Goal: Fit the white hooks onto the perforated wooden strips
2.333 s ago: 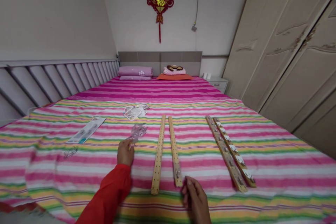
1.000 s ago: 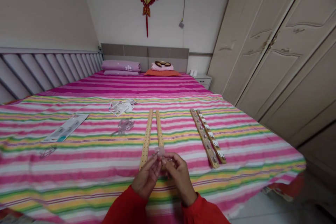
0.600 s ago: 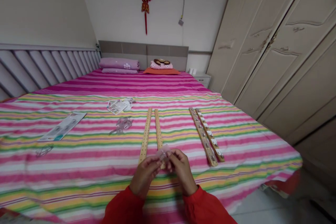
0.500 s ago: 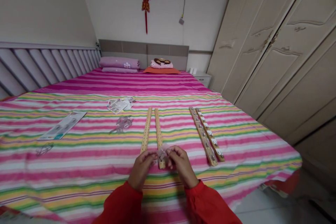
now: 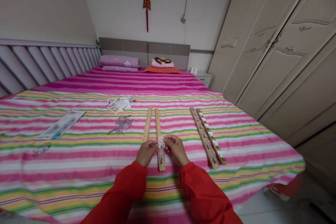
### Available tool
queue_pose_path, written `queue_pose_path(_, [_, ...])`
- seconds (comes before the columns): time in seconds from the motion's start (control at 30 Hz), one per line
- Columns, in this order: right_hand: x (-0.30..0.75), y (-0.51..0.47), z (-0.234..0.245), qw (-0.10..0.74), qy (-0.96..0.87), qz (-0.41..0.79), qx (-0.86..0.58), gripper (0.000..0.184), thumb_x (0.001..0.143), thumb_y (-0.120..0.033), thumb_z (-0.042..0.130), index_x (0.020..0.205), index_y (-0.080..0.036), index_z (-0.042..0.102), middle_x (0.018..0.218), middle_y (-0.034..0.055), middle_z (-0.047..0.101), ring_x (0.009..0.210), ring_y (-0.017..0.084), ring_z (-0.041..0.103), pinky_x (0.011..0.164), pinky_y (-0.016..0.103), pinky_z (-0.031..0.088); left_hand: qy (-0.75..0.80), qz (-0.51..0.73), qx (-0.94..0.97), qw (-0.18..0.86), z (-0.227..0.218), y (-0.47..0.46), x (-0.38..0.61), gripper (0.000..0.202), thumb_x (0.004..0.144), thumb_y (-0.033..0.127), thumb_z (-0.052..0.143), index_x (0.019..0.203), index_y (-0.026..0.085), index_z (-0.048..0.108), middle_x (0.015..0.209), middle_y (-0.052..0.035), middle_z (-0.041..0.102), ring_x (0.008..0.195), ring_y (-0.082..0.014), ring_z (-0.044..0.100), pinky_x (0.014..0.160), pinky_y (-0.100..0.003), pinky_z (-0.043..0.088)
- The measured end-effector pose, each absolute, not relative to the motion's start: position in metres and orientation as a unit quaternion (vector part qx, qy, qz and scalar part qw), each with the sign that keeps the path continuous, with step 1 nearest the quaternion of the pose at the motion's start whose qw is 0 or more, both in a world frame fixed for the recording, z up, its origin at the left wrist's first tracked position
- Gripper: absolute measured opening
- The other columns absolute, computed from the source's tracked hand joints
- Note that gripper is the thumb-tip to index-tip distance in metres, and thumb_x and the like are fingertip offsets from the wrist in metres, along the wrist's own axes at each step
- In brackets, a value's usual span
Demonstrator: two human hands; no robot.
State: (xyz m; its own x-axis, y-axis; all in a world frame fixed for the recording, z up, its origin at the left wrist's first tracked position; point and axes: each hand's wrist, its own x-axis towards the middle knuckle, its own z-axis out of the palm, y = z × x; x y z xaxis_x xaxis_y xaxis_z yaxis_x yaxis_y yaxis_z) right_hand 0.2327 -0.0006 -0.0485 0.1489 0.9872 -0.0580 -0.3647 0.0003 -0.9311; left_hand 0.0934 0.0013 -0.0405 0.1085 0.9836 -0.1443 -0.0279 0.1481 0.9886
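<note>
Between my two hands is a small clear square adhesive hook (image 5: 161,142), over a narrow wooden strip (image 5: 158,122) on the bed. My left hand (image 5: 147,152) pinches its left edge, and my right hand (image 5: 175,148) pinches the right edge. Whether the hook touches the wood I cannot tell. Nearer to me, another clear hook (image 5: 161,160) sits on the same strip's near end. Just left lies a second wooden strip (image 5: 147,122) with a row of small holes, its near end hidden behind my left hand.
Two wooden strips lie right, one with clear hooks (image 5: 204,135), one with white-backed hooks (image 5: 215,143). To the left are loose clear hooks (image 5: 123,123), a heap of white cards (image 5: 119,104), a flat pack (image 5: 61,125) and a thin clear item (image 5: 42,149). Striped cloth (image 5: 86,168) covers the bed.
Both hands have moved slightly farther along the strip with a clear hook between them. A clear hook now shows on the strip's near end, where my fingers were before.
</note>
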Motion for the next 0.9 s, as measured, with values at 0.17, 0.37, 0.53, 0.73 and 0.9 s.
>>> queue_pose_path(0.17, [0.23,0.011,-0.068,0.609,-0.343,0.547,-0.461,0.02,0.055,-0.028,0.073,0.067,-0.015,0.063,0.045,-0.0057,0.056,0.036,0.007,0.045,0.035,0.019,0.033,0.534,0.43,0.508,0.521,-0.049,0.008,0.098,0.011,0.059,0.02,0.064,0.067,0.015,0.058,0.048,0.0061,0.055,0.048,-0.0099,0.052,0.052,-0.022,0.04])
queue_pose_path(0.37, [0.229,0.015,-0.081,0.596,-0.354,0.549,-0.467,0.017,0.055,-0.027,0.07,0.066,-0.015,0.064,0.043,-0.0061,0.054,0.036,0.007,0.044,0.036,0.019,0.034,0.588,0.39,0.588,0.396,-0.06,0.008,0.099,0.009,0.067,0.01,0.055,0.071,0.018,0.057,0.053,0.0066,0.053,0.052,-0.0098,0.052,0.055,-0.021,0.039])
queue_pose_path(0.53, [0.228,0.015,-0.086,0.603,-0.347,0.546,-0.466,0.017,0.056,-0.027,0.07,0.066,-0.016,0.062,0.044,-0.0066,0.054,0.037,0.008,0.044,0.037,0.02,0.034,0.606,0.362,0.613,0.355,-0.061,0.008,0.1,0.01,0.071,0.009,0.054,0.073,0.018,0.056,0.052,0.0072,0.049,0.051,-0.0092,0.05,0.055,-0.021,0.037])
queue_pose_path(0.73, [0.226,0.015,-0.087,0.601,-0.353,0.54,-0.472,0.014,0.057,-0.026,0.068,0.065,-0.016,0.062,0.045,-0.006,0.055,0.038,0.008,0.044,0.037,0.019,0.033,0.61,0.352,0.622,0.343,-0.061,0.007,0.101,0.01,0.072,0.008,0.055,0.074,0.017,0.055,0.055,0.0066,0.051,0.053,-0.0091,0.05,0.055,-0.021,0.037])
queue_pose_path(0.9, [0.226,0.016,-0.089,0.601,-0.351,0.538,-0.475,0.014,0.056,-0.026,0.068,0.064,-0.016,0.062,0.043,-0.0063,0.054,0.037,0.008,0.044,0.038,0.02,0.033,0.61,0.345,0.626,0.341,-0.064,0.008,0.101,0.01,0.073,0.007,0.055,0.075,0.018,0.055,0.056,0.0062,0.051,0.054,-0.009,0.05,0.056,-0.02,0.038])
